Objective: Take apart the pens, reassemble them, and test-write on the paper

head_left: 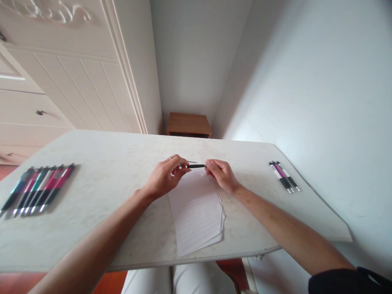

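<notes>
Pen [196, 166] ends inside left hand [167, 176], right hand [221, 174]

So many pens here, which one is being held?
The black pen, gripped at its ends by the left hand and right hand above the lined paper. The rest lie in a left row and a right row on the table.

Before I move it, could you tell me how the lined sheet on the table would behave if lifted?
The lined sheet looks thin, so it would probably flop and feel very light. Its ragged right edge suggests it tears easily. Flat on the smooth table, it would likely slide.
</notes>
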`<state>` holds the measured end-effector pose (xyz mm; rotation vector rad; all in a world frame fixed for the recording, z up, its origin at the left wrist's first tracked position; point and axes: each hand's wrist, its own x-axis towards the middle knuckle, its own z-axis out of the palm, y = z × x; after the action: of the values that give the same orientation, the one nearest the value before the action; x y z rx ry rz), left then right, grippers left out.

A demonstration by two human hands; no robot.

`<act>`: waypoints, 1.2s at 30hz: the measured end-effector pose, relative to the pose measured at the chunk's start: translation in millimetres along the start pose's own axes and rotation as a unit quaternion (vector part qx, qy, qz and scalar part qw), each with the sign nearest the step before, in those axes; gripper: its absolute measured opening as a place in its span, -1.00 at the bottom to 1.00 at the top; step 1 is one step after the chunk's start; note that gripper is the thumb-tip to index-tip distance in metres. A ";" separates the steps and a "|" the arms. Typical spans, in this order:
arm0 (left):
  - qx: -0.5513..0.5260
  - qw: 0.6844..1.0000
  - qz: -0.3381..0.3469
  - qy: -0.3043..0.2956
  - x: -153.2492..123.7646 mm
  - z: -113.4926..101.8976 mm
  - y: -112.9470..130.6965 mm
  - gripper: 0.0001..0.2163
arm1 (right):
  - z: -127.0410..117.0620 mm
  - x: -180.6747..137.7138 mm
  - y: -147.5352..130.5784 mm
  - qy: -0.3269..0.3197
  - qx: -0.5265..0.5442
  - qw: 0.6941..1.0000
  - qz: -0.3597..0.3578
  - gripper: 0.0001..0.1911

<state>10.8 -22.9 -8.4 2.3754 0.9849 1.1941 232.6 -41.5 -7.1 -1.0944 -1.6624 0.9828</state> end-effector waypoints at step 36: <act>-0.016 0.996 -0.008 -0.085 0.6 -5.8 4.9 -0.62 | 1.6 -0.6 0.6 0.001 0.027 0.999 0.022 -0.47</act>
<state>8.6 -26.2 -1.9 2.3925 0.9207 0.9765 231.3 -42.1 -8.2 -1.0994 -1.6076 1.0487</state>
